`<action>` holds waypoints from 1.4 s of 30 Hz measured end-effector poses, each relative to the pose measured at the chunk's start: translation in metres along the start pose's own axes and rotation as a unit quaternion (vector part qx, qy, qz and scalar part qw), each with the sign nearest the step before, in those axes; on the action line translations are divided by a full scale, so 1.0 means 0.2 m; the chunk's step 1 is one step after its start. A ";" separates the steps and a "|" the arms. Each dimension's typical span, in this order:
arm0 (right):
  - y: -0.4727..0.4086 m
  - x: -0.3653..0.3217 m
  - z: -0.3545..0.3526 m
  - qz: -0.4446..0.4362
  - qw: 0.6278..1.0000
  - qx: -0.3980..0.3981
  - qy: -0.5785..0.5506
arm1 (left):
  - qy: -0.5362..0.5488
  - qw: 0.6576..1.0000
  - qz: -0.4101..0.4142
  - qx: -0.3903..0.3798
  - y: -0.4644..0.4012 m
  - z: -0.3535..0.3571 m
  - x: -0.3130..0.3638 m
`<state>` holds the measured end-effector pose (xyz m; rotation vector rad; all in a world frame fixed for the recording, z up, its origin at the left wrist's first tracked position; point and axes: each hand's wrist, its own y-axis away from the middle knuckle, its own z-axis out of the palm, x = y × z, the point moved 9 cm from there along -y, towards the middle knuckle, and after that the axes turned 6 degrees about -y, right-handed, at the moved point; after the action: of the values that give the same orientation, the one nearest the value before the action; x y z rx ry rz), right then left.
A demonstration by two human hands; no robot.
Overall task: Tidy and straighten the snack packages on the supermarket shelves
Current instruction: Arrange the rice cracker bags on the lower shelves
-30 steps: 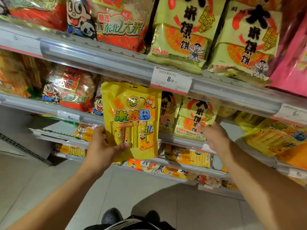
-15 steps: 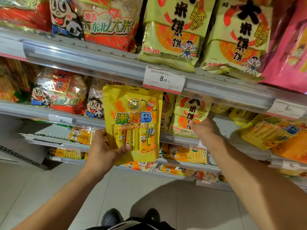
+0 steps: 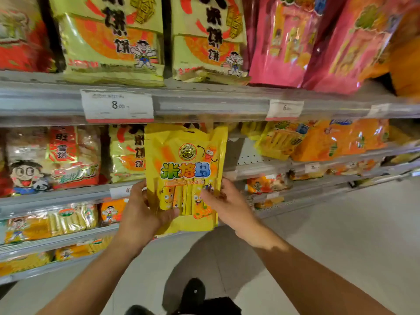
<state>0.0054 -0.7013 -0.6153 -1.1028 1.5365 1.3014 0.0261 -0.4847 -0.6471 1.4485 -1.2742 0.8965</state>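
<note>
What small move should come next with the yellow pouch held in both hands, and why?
Probably carry the yellow pouch right into the bare shelf gap. The left hand grips it; the right hand touches its front, and matching yellow packs sit beside that gap.

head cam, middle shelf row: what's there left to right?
Clear bag with a red label and cartoon boy → pale yellow-green rice cracker bag → bright yellow snack pouch gripped by the left hand and touched by the right hand → bare shelf gap → orange-yellow bags.
</note>
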 end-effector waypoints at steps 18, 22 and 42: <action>-0.37 0.07 -0.84 -0.007 1.000 0.009 -0.011 | -0.082 0.996 -0.019 0.020 -0.13 0.76 0.31; -0.55 0.01 -0.93 -0.014 0.999 0.001 -0.028 | -0.033 0.996 -0.029 0.075 -0.21 0.81 0.40; -0.97 -0.02 -0.90 -0.023 0.987 0.059 0.146 | -0.380 0.920 0.069 -0.065 -0.32 1.15 0.49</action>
<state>0.1840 -0.8952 -0.6413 -1.2875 1.7667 1.0370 0.0915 -0.7346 -0.6252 1.6790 -1.9798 0.3033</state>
